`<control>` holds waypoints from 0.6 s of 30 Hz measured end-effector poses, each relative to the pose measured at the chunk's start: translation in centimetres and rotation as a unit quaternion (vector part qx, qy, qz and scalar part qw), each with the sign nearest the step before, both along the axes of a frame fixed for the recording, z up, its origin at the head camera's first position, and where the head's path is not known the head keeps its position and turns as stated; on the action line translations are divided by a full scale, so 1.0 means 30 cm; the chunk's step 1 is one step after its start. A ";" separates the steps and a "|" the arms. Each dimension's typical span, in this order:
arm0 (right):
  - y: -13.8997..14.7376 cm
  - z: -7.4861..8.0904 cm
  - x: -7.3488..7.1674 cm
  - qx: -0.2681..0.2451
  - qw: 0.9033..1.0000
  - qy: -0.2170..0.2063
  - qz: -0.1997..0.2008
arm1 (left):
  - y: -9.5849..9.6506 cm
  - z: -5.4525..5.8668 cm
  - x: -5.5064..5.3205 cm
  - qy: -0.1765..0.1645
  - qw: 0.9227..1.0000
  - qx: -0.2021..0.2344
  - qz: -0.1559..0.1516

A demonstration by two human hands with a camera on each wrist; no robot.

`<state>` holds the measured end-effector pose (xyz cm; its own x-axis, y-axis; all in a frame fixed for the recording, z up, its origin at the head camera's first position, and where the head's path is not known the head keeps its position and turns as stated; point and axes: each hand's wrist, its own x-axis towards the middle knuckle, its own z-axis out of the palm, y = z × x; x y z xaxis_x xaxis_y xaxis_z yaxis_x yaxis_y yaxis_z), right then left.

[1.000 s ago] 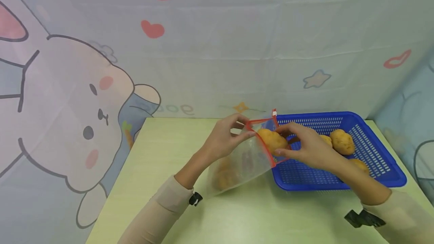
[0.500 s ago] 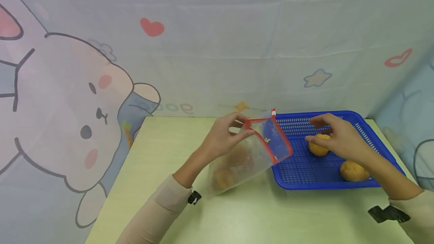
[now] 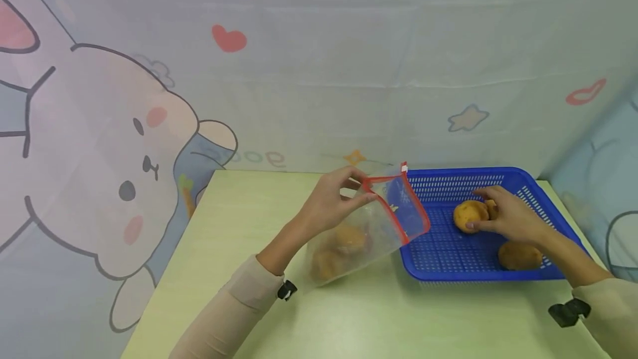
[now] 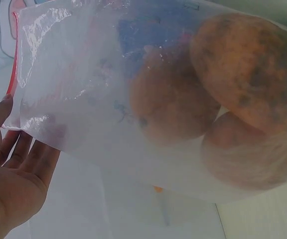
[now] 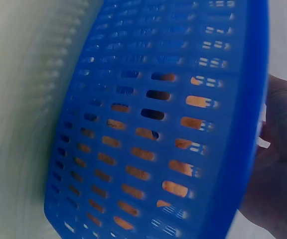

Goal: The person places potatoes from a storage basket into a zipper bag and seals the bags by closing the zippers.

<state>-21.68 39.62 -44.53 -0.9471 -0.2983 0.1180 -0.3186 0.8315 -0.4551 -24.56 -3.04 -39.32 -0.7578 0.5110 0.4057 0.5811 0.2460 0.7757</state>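
Observation:
In the head view my left hand (image 3: 331, 201) pinches the red-edged mouth of a clear zip bag (image 3: 379, 231) between thumb and fingers, holding it slanted with the mouth toward the basket. Several potatoes lie in the bag's lower end; the left wrist view shows a potato (image 4: 255, 67) through the plastic. My right hand (image 3: 513, 218) is inside the blue plastic basket (image 3: 433, 256), its thumb and fingertips around a potato (image 3: 467, 216). Part of another potato (image 3: 492, 209) shows behind that hand. In the right wrist view the basket wall hides most of the fingers.
One more potato (image 3: 519, 255) lies in the basket near its front right side. The basket stands on a pale green table (image 3: 359, 320) close to the back. A printed cloth (image 3: 339, 71) with a cartoon figure hangs behind the table.
My right hand has let a potato go into the bag, moved right to the basket, and come down around another potato. My left hand keeps its hold on the bag.

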 end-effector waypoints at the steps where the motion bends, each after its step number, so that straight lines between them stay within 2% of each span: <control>1: 0.005 -0.003 -0.007 0.002 1.000 -0.005 -0.001 | 0.002 -0.001 0.000 -0.001 1.000 0.000 0.000; 6: 0.032 -0.029 -0.015 0.022 0.999 -0.027 0.005 | 0.012 -0.005 0.007 0.000 1.000 -0.003 0.002; 11: 0.048 -0.055 -0.003 0.059 0.998 -0.011 0.030 | 0.017 -0.007 0.013 0.004 1.000 -0.004 0.003; 18: 0.044 -0.052 0.001 0.081 0.996 0.004 0.048 | 0.016 -0.002 0.013 -0.001 1.000 -0.002 0.001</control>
<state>-21.65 40.95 -46.09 -0.9125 -0.4033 0.0677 -0.4031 0.8590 -0.3156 -24.16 -2.57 -39.38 -0.7591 0.5116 0.4025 0.5798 0.2505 0.7753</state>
